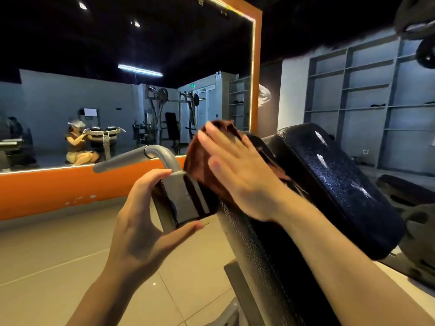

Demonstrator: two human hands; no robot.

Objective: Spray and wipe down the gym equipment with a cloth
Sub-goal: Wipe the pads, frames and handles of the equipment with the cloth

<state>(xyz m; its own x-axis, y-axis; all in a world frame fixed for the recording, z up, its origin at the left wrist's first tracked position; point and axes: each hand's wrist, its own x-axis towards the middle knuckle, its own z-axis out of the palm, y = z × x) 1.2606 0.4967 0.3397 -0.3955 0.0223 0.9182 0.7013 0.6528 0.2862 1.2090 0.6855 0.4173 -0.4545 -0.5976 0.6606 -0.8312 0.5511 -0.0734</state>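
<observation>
Far to my left, the big mirror [131, 90] in its orange frame [58, 191] shows a crouching person and racks of weight machines behind them. Below it, pale floor tiles [47, 255] run toward me.

Next comes my left hand [143, 222]. Its fingers and thumb are curled around the grey metal bracket [179, 196] at the end of the machine, thumb underneath, fingertips over the top edge, clamping it. A bent grey handle bar [141, 156] rises from that bracket and points off to the left.

Just right of the bracket sits the brown cloth [202, 161], bunched against the upper end of the near black pad [259, 255]. My right hand [237, 175] lies flat on top of the cloth, fingers straight and slightly fanned, pressing it down onto the padding (the hand is a little blurred). I do not pinch the cloth; I only push on it with the palm and fingers.

Further right is a second black pad [341, 184], tilted, with wet-looking droplets and bright glints across its surface. Beyond it, grey shelving [367, 95] covers the wall, and a dark weight plate [426, 52] hangs at the top right corner.
</observation>
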